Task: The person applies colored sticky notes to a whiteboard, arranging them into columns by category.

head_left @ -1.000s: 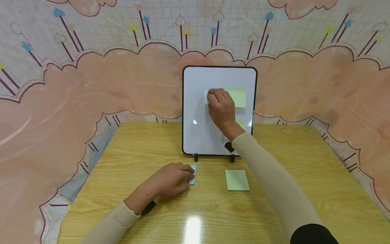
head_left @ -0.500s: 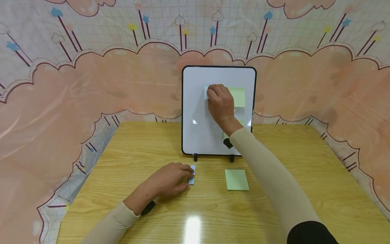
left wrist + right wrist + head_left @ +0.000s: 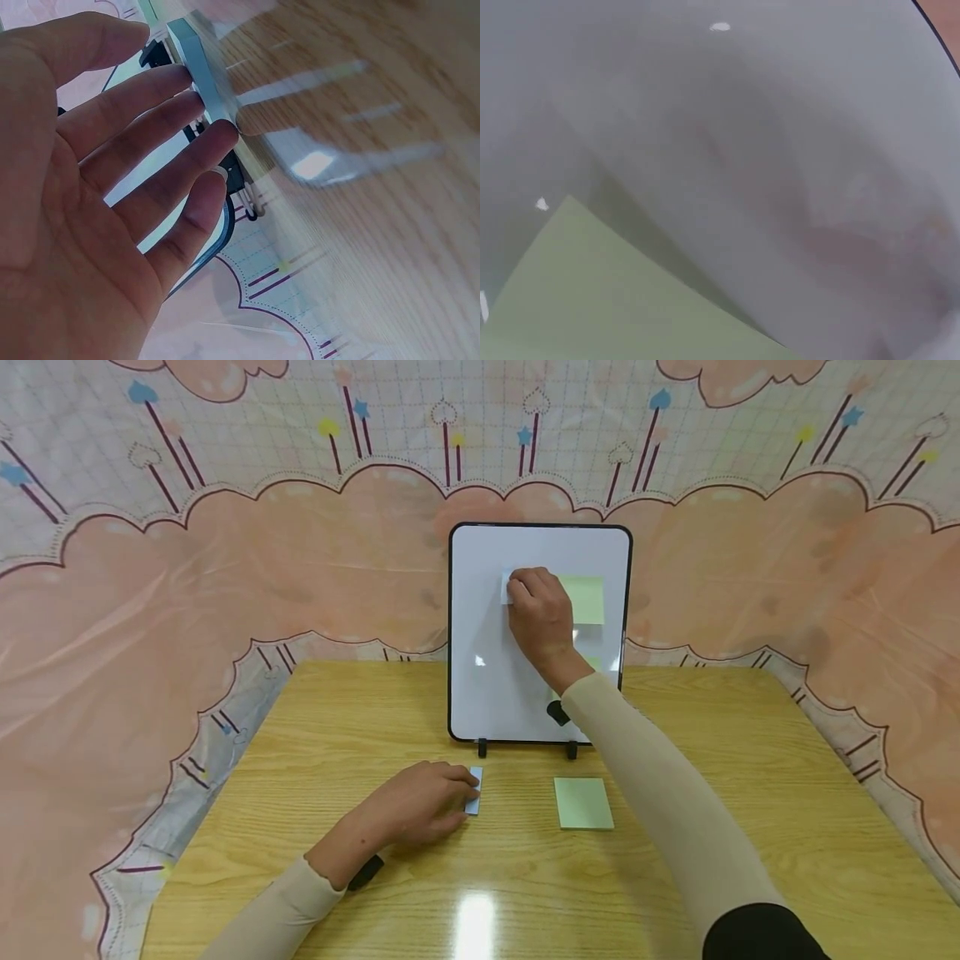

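Against the whiteboard (image 3: pixel 480 677), my right hand (image 3: pixel 542 618) has curled fingers and pinches a small light blue sticky note (image 3: pixel 505 588). Most of that note is hidden behind the fingers. Just right of the hand, a pale green sticky note (image 3: pixel 590 600) is on the board. It also fills the lower left of the right wrist view as a green sheet (image 3: pixel 622 292). On the table, my left hand (image 3: pixel 420 802) touches a light blue sticky pad (image 3: pixel 474 797) with its fingertips. In the left wrist view the fingers (image 3: pixel 161 169) are loosely extended and the thumb is apart from the pad (image 3: pixel 201 71).
A pale green sticky pad (image 3: pixel 583 803) lies on the wooden table (image 3: pixel 360 718), right of the blue pad. Small black stand feet (image 3: pixel 482 747) support the upright board. My right forearm partly covers another green note lower on the board. A patterned cloth (image 3: pixel 315 568) hangs behind.
My right hand and the blue note have moved up the board a little, then slightly left. The left hand stays in place at the blue pad.
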`<state>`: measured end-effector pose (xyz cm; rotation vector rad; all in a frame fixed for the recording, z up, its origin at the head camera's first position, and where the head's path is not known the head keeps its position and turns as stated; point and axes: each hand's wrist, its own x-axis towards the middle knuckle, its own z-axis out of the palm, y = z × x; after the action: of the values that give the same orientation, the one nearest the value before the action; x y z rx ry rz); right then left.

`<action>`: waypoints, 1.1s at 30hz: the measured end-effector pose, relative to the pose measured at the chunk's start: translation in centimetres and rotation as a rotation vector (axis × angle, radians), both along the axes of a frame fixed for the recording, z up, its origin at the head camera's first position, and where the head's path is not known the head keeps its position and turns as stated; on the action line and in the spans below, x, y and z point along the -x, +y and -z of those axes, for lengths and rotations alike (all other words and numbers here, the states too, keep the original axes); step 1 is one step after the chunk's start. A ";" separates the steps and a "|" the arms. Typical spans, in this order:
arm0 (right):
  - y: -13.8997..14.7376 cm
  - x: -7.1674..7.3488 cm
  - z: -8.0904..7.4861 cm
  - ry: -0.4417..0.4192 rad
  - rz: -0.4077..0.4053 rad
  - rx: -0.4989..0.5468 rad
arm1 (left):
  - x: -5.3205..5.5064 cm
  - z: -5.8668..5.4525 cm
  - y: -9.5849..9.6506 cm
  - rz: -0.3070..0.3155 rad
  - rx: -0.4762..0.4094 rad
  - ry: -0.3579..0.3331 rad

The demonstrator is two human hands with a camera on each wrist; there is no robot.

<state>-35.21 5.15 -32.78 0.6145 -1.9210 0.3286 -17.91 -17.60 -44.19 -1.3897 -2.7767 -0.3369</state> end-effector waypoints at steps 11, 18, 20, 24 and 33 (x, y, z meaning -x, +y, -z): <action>0.0 -0.1 0.1 -0.032 0.019 0.006 | -0.2 -0.2 0.0 -0.005 0.010 -0.007; 0.1 -0.1 0.3 -0.043 0.008 0.007 | -0.2 -0.1 0.1 -0.006 0.005 -0.012; 0.1 0.0 0.4 -0.047 0.009 0.007 | -0.2 -0.1 0.1 -0.007 0.004 -0.013; 0.1 0.1 0.5 -0.053 0.012 -0.001 | -0.2 -0.2 0.0 -0.015 0.009 -0.015; 0.3 0.5 0.9 -0.047 -0.009 0.007 | 0.0 0.0 0.1 -0.022 0.004 -0.015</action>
<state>-35.71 5.48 -33.64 0.6159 -1.9614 0.3584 -17.88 -17.49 -44.15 -1.3620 -2.8040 -0.3426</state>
